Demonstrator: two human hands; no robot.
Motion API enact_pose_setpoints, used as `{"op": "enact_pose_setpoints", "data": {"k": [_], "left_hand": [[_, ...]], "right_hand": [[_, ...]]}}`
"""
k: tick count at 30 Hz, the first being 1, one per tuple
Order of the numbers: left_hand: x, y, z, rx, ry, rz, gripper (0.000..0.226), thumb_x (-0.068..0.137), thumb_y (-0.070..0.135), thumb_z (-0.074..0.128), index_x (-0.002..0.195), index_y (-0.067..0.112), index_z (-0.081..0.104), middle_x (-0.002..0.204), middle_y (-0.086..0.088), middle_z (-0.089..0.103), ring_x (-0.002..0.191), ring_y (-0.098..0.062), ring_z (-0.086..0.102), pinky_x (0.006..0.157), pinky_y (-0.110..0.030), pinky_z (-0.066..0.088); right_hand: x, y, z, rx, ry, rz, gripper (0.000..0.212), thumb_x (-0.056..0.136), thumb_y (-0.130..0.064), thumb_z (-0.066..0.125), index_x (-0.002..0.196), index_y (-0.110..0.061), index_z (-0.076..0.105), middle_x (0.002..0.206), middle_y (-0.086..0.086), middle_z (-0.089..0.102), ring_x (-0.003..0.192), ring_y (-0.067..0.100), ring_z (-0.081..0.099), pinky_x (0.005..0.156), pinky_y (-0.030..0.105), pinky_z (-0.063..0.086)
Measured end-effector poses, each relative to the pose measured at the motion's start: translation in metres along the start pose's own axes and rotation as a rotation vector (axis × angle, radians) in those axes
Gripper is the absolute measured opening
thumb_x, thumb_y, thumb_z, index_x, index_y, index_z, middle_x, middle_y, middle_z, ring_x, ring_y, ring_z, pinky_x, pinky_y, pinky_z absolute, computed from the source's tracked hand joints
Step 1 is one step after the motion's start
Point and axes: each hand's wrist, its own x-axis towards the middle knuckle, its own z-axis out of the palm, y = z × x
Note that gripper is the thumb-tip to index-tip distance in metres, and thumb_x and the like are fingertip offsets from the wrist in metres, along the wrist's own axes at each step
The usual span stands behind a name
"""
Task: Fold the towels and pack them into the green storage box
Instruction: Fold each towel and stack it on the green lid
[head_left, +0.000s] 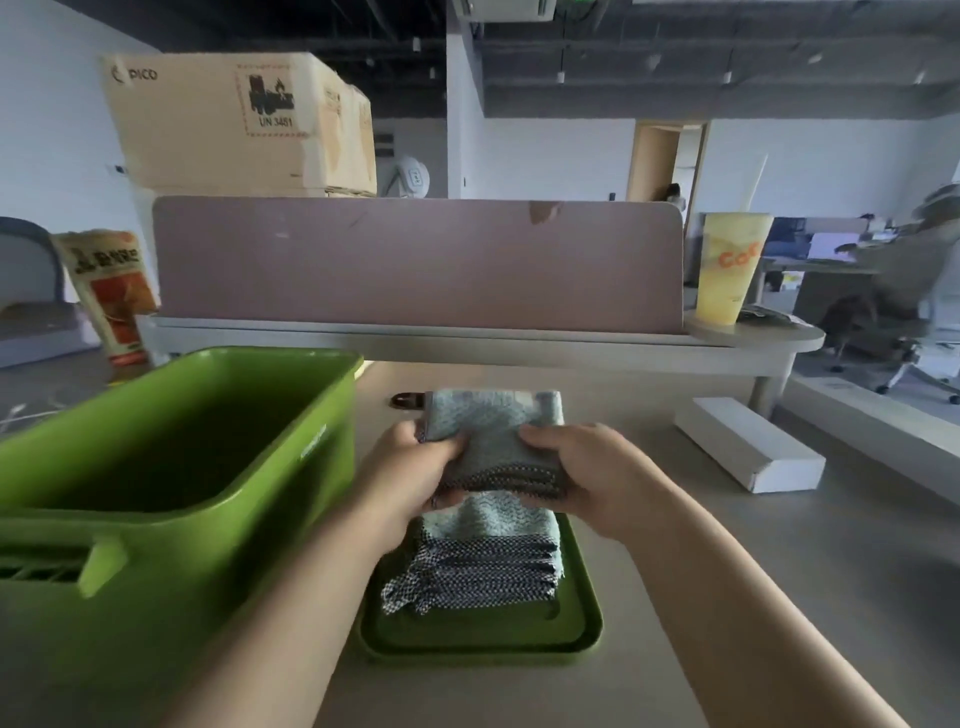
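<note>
left hand (410, 467) and right hand (582, 478) each clamped on a side of a folded blue towel (493, 441), held over stacked towels (488, 556) on a green tray (582, 623), near the front edge of the table (779, 597), green storage box (208, 571) at its left edge

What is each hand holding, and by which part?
Both hold one folded blue towel: the left hand grips its left edge, the right hand its right edge.

Both bare forearms reach forward from the bottom edge and converge. The left grip (415, 470) has its fingers curled round the left edge of a folded towel (493, 431). The right grip (582, 478) pinches the right edge, fingers curled over the top. The two are level and close together.
</note>
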Motion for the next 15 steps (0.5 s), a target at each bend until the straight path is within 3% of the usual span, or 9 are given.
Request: {"op": "enact_pose_setpoints", "data": {"k": [2,4,8,12,15], "left_hand": [[0.006,-0.023,-0.009,-0.023,0.054,-0.111,0.034,0.09,0.012,0.061,0.124,0.008,0.056,0.117,-0.014,0.062,0.091,-0.021,0.061,0.043,-0.019,0.049],[0.008,-0.031,-0.014,-0.083,0.096,-0.129,0.038,0.091,0.009,0.058,0.128,0.009,0.051,0.122,-0.011,0.055,0.091,-0.018,0.057,0.044,-0.02,0.049],[0.004,-0.032,-0.016,0.036,0.124,0.015,0.044,0.093,0.012,0.056,0.133,0.027,0.047,0.122,-0.001,0.051,0.087,-0.012,0.058,0.053,-0.022,0.051],[-0.007,-0.03,-0.016,0.191,0.142,0.103,0.03,0.094,0.015,0.053,0.117,0.031,0.06,0.096,0.007,0.061,0.071,-0.011,0.061,0.07,-0.036,0.056],[-0.013,-0.029,-0.019,0.287,0.125,0.107,0.025,0.094,0.018,0.054,0.115,0.028,0.063,0.087,0.011,0.057,0.064,-0.014,0.058,0.065,-0.029,0.051]], "right_hand": [[0.008,0.022,0.004,-0.091,-0.017,0.14,0.017,0.088,-0.007,0.063,0.101,0.004,0.062,0.099,0.022,0.07,0.083,0.031,0.07,0.07,0.043,0.061],[0.013,0.03,0.004,-0.136,-0.006,0.165,0.016,0.085,-0.003,0.065,0.098,0.006,0.063,0.102,0.026,0.069,0.088,0.034,0.067,0.085,0.051,0.056],[0.017,0.025,0.002,-0.212,0.006,0.081,0.019,0.084,-0.001,0.065,0.1,0.009,0.063,0.092,0.024,0.064,0.082,0.033,0.064,0.071,0.043,0.06],[0.018,0.026,0.001,-0.295,0.051,0.011,0.016,0.081,-0.004,0.065,0.096,0.0,0.066,0.105,0.027,0.07,0.093,0.04,0.069,0.085,0.056,0.055],[0.022,0.032,-0.003,-0.395,0.038,0.057,0.027,0.075,-0.01,0.071,0.097,0.005,0.067,0.108,0.031,0.066,0.079,0.036,0.066,0.086,0.059,0.05]]}}
